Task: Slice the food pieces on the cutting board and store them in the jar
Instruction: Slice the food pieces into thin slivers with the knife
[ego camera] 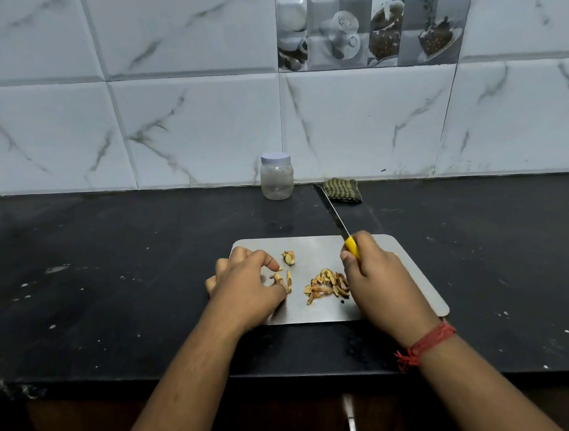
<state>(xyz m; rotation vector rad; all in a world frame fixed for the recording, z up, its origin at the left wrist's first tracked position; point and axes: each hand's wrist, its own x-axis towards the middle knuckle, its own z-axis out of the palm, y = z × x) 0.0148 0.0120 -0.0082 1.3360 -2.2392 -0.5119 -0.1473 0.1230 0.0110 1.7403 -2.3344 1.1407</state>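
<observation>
My right hand point(372, 276) is wrapped around the yellow handle of the knife point(336, 217), which I hold with the blade raised and pointing to the far side, its tip toward the striped cloth point(342, 190). I judge this keeps the edge off the board while I arrange the next piece.

My left hand point(248, 284) rests on the left part of the metal cutting board point(415, 272), thumb and forefinger curled around a small uncut piece point(283, 279), apparently steadying it for the blade. I cannot tell how firmly it is pinched.

A second uncut piece point(288, 258) lies just beyond, apart from my fingers. The finished slices point(327, 285) are heaped at the board's centre, touching the edge of my right hand, kept clear of the cutting spot.

The jar point(277, 177) stands at the far edge of the dark counter point(108, 265), against the tiled wall, well apart from the board, lid on and seemingly empty. Slicing appears mostly done; storing has not begun.
</observation>
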